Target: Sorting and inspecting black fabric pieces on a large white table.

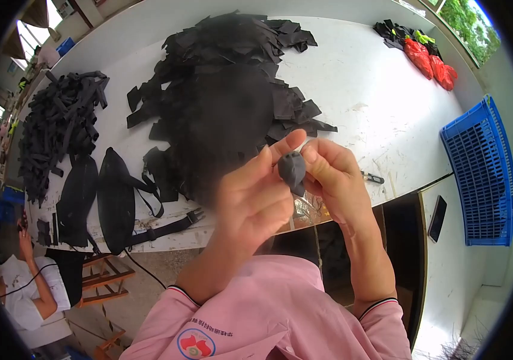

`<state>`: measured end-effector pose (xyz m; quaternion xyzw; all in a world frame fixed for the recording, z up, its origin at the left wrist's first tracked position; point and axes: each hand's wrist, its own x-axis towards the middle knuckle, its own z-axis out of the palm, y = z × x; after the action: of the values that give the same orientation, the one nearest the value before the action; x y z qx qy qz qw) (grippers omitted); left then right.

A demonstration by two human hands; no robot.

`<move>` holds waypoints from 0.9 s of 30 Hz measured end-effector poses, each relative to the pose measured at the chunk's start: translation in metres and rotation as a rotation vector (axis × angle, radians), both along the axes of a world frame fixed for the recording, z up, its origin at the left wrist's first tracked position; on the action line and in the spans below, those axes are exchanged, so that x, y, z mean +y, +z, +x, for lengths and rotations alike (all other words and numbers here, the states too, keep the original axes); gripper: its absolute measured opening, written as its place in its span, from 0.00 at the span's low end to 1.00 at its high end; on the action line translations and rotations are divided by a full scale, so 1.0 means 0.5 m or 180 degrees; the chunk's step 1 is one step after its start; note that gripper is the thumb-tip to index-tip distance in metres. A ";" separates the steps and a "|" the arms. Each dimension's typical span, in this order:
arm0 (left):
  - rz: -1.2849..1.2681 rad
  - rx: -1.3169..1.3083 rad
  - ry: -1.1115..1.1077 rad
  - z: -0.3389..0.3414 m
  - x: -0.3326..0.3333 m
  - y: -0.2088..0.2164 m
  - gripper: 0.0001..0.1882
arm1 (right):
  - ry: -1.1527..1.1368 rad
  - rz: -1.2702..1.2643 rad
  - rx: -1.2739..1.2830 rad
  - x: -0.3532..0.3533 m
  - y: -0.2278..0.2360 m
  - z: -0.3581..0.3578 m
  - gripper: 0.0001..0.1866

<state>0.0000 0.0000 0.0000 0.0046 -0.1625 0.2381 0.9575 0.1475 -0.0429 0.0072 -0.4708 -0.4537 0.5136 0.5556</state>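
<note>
In front of my chest, a small dark grey fabric piece (292, 170), bunched into a rounded shape, is held between both hands. My right hand (339, 177) pinches its upper right side with thumb and fingers. My left hand (256, 201) closes on its left side, its thumb and index finger raised near the top and the other fingers curled below. Beyond the hands lies a large heap of black fabric pieces (175, 105), partly hidden by a dark blurred patch in the picture.
On the white table (352, 72), rolled dark strips (64, 114) are heaped left, by a black waist bag (116, 201) and a buckled strap (169, 228). Red plastic bags (427, 63) lie far right. A blue crate (481, 174) and phone (438, 219) are right. Someone (31, 288) works at left.
</note>
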 end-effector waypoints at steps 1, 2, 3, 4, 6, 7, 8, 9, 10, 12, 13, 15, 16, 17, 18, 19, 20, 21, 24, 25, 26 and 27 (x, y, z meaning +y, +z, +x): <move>-0.0428 0.0655 0.0093 -0.001 0.009 -0.025 0.20 | 0.0077 -0.0500 0.0408 0.006 -0.026 0.004 0.12; -0.0853 0.1311 0.0183 -0.001 0.016 -0.052 0.17 | 0.0152 -0.0998 0.0818 0.011 -0.050 0.007 0.13; -0.0844 0.1305 0.0214 0.002 0.025 -0.087 0.17 | 0.0182 -0.0986 0.0811 0.019 -0.078 0.010 0.13; -0.0816 0.1596 0.0272 -0.003 0.027 -0.119 0.15 | 0.0232 -0.1030 0.1021 0.017 -0.106 0.004 0.13; -0.0822 0.1777 0.0383 -0.012 0.021 -0.139 0.14 | 0.0287 -0.0974 0.1195 0.015 -0.119 -0.005 0.12; -0.0826 0.1786 0.0375 -0.013 0.023 -0.136 0.14 | 0.0279 -0.0979 0.1204 0.016 -0.118 -0.008 0.12; -0.1072 0.1572 0.0242 -0.015 0.027 -0.132 0.13 | 0.0280 -0.0983 0.1083 0.018 -0.115 -0.010 0.12; -0.1297 0.1350 0.0113 -0.014 0.036 -0.125 0.13 | 0.0282 -0.0968 0.0957 0.025 -0.109 -0.010 0.13; -0.1305 0.1352 0.0122 -0.011 0.037 -0.109 0.13 | 0.0291 -0.0975 0.0959 0.029 -0.093 -0.009 0.13; -0.1424 0.0723 0.0124 -0.008 0.029 -0.069 0.12 | 0.0282 -0.0574 0.0432 0.028 -0.049 -0.008 0.14; -0.1440 0.0734 0.0120 -0.008 0.026 -0.082 0.12 | 0.0278 -0.0589 0.0442 0.029 -0.057 -0.006 0.14; -0.1404 0.1190 0.0307 -0.013 0.037 -0.135 0.12 | 0.0398 -0.0929 0.0337 0.040 -0.090 0.000 0.14; -0.0935 0.1765 0.0219 -0.022 0.042 -0.155 0.08 | 0.0559 -0.1175 0.0602 0.033 -0.108 0.003 0.14; -0.0426 0.2142 0.0527 -0.024 0.031 -0.173 0.08 | 0.0550 -0.1161 0.0608 0.027 -0.132 0.003 0.14; 0.0055 0.2813 0.0784 -0.025 0.019 -0.169 0.10 | 0.0451 -0.1029 0.0945 0.020 -0.154 0.000 0.14; 0.0556 0.3469 0.1043 -0.025 0.010 -0.160 0.13 | 0.0353 -0.0891 0.1277 0.015 -0.166 0.001 0.14; 0.1348 0.4013 0.1793 -0.016 0.003 -0.148 0.15 | 0.0289 -0.0934 0.1325 0.011 -0.169 0.009 0.13; 0.2175 0.4498 0.2572 -0.009 0.000 -0.131 0.18 | 0.0291 -0.0926 0.1328 0.010 -0.164 0.013 0.13; 0.3524 0.3963 0.2910 -0.012 0.020 -0.095 0.14 | 0.0195 -0.0856 0.0032 0.004 -0.146 0.013 0.13; 0.4260 0.3482 0.3066 -0.010 0.029 -0.089 0.11 | -0.0223 -0.0239 -0.0422 0.000 -0.139 0.009 0.14; 0.4292 0.3199 0.3465 -0.005 0.031 -0.089 0.07 | -0.0644 0.0383 -0.0870 -0.002 -0.128 0.006 0.16; 0.4281 0.3184 0.3475 0.000 0.026 -0.085 0.07 | -0.0645 0.0386 -0.0888 -0.001 -0.109 0.005 0.16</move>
<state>0.0001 0.0129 -0.0425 0.7191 0.1825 0.4745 0.4737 0.1501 -0.0434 -0.0471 -0.5464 -0.5068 0.3564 0.5635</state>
